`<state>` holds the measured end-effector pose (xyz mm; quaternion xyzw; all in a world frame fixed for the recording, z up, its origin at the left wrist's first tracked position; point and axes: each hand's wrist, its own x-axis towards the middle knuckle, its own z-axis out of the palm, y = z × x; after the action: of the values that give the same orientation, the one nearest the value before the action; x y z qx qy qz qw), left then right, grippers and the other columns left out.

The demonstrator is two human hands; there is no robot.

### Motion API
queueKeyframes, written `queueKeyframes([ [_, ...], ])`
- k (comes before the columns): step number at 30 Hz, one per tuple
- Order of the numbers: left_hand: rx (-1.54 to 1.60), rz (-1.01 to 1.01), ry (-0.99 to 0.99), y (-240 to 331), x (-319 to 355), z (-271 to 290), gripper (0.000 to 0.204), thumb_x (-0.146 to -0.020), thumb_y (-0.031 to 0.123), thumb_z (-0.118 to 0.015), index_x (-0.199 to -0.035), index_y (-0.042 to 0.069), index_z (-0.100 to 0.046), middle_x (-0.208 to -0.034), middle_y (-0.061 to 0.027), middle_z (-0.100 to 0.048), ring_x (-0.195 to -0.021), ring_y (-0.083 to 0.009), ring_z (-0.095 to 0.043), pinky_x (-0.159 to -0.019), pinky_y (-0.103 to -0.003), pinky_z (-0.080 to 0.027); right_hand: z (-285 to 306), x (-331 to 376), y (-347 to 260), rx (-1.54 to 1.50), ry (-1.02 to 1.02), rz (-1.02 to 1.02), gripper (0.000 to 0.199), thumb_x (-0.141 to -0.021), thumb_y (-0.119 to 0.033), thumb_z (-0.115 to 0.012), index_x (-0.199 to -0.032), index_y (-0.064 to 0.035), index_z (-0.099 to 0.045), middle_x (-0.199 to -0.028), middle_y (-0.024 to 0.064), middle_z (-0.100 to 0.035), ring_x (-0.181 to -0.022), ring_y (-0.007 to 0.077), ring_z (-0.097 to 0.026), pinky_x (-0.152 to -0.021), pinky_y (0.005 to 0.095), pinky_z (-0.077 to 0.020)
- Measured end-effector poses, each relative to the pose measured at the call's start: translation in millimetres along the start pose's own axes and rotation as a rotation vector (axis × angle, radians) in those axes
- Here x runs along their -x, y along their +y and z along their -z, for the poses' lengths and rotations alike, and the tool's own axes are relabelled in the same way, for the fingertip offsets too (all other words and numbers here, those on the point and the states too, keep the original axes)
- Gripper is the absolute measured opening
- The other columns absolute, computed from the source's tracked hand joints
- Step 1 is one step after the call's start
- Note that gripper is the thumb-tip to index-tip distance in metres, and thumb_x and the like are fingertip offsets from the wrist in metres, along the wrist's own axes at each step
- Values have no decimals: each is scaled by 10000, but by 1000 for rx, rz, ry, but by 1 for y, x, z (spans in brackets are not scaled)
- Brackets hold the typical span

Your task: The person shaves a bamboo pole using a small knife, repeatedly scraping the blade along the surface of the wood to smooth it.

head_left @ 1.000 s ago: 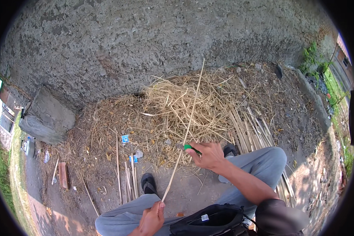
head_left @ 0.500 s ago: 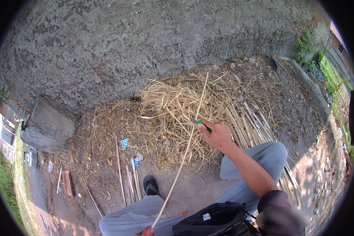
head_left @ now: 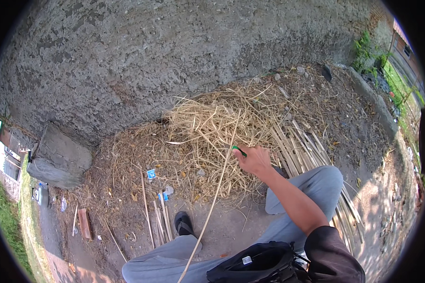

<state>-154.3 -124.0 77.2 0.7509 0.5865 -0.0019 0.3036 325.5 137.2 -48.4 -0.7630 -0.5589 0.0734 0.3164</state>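
Observation:
My right hand is closed round a small green-handled knife, its blade largely hidden. The knife lies against a long, thin pale strip, which looks like split bamboo. This strip slants from the lower edge of the picture up over a heap of curly, straw-coloured shavings. My left hand is out of the picture, below where the strip leaves it. Beside my right knee, a bundle of pale flat strips lies on the ground.
A rough grey wall rises behind the heap, with a concrete block at its left. Several more strips lie near my left shoe, by blue wrappers. A black bag rests on my lap.
The strip has slid down towards me past the knife, its far tip now lower. My left hand has gone out below the picture. My right hand stays in nearly the same place.

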Motion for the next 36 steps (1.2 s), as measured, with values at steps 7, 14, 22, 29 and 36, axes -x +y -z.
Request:
queueKeyframes([
  [7,-178,-130,88,-59,74,-2,293,-894,57,-605,-1183,75,-566,-997,-204,-628,-794,-361,-637,-667,-430,-528,-3,-28,79,-88,70,-297,470,-969,-442,-553,-861,-20,-728,-686,248,-645,-694,415,-658,-677,479,-503],
  [14,54,289,68,-22,29,15,234,-1042,228,-465,-1093,68,-628,-758,-223,-626,-656,-377,-622,-604,-428,-491,-32,11,78,350,-385,-99,532,-956,-522,-555,-978,-19,-728,-725,241,-663,-747,402,-686,-748,488,-536],
  [22,543,168,-214,30,-83,0,237,-1021,229,-482,-1060,42,-622,-907,-134,-676,-785,-297,-638,-634,-361,-470,74,74,-101,-421,-434,151,380,-985,-378,-591,-1131,-53,-719,-676,155,-663,-546,268,-622,-561,391,-491],
  [29,1029,158,-322,70,-156,-7,366,-1100,288,-376,-1200,-8,-566,-741,14,-510,-545,-97,-445,-526,-264,-449,44,119,-79,-540,-461,209,315,-963,-277,-636,-1149,-34,-706,-807,201,-700,-585,284,-661,-559,366,-517],
  [36,1339,310,-415,90,-178,-19,380,-1080,318,-418,-1219,-6,-560,-790,-23,-516,-580,-73,-444,-521,-251,-392,30,114,-72,-538,-312,416,294,-937,-243,-669,-1126,-21,-707,-904,193,-732,-661,284,-712,-597,360,-566],
])
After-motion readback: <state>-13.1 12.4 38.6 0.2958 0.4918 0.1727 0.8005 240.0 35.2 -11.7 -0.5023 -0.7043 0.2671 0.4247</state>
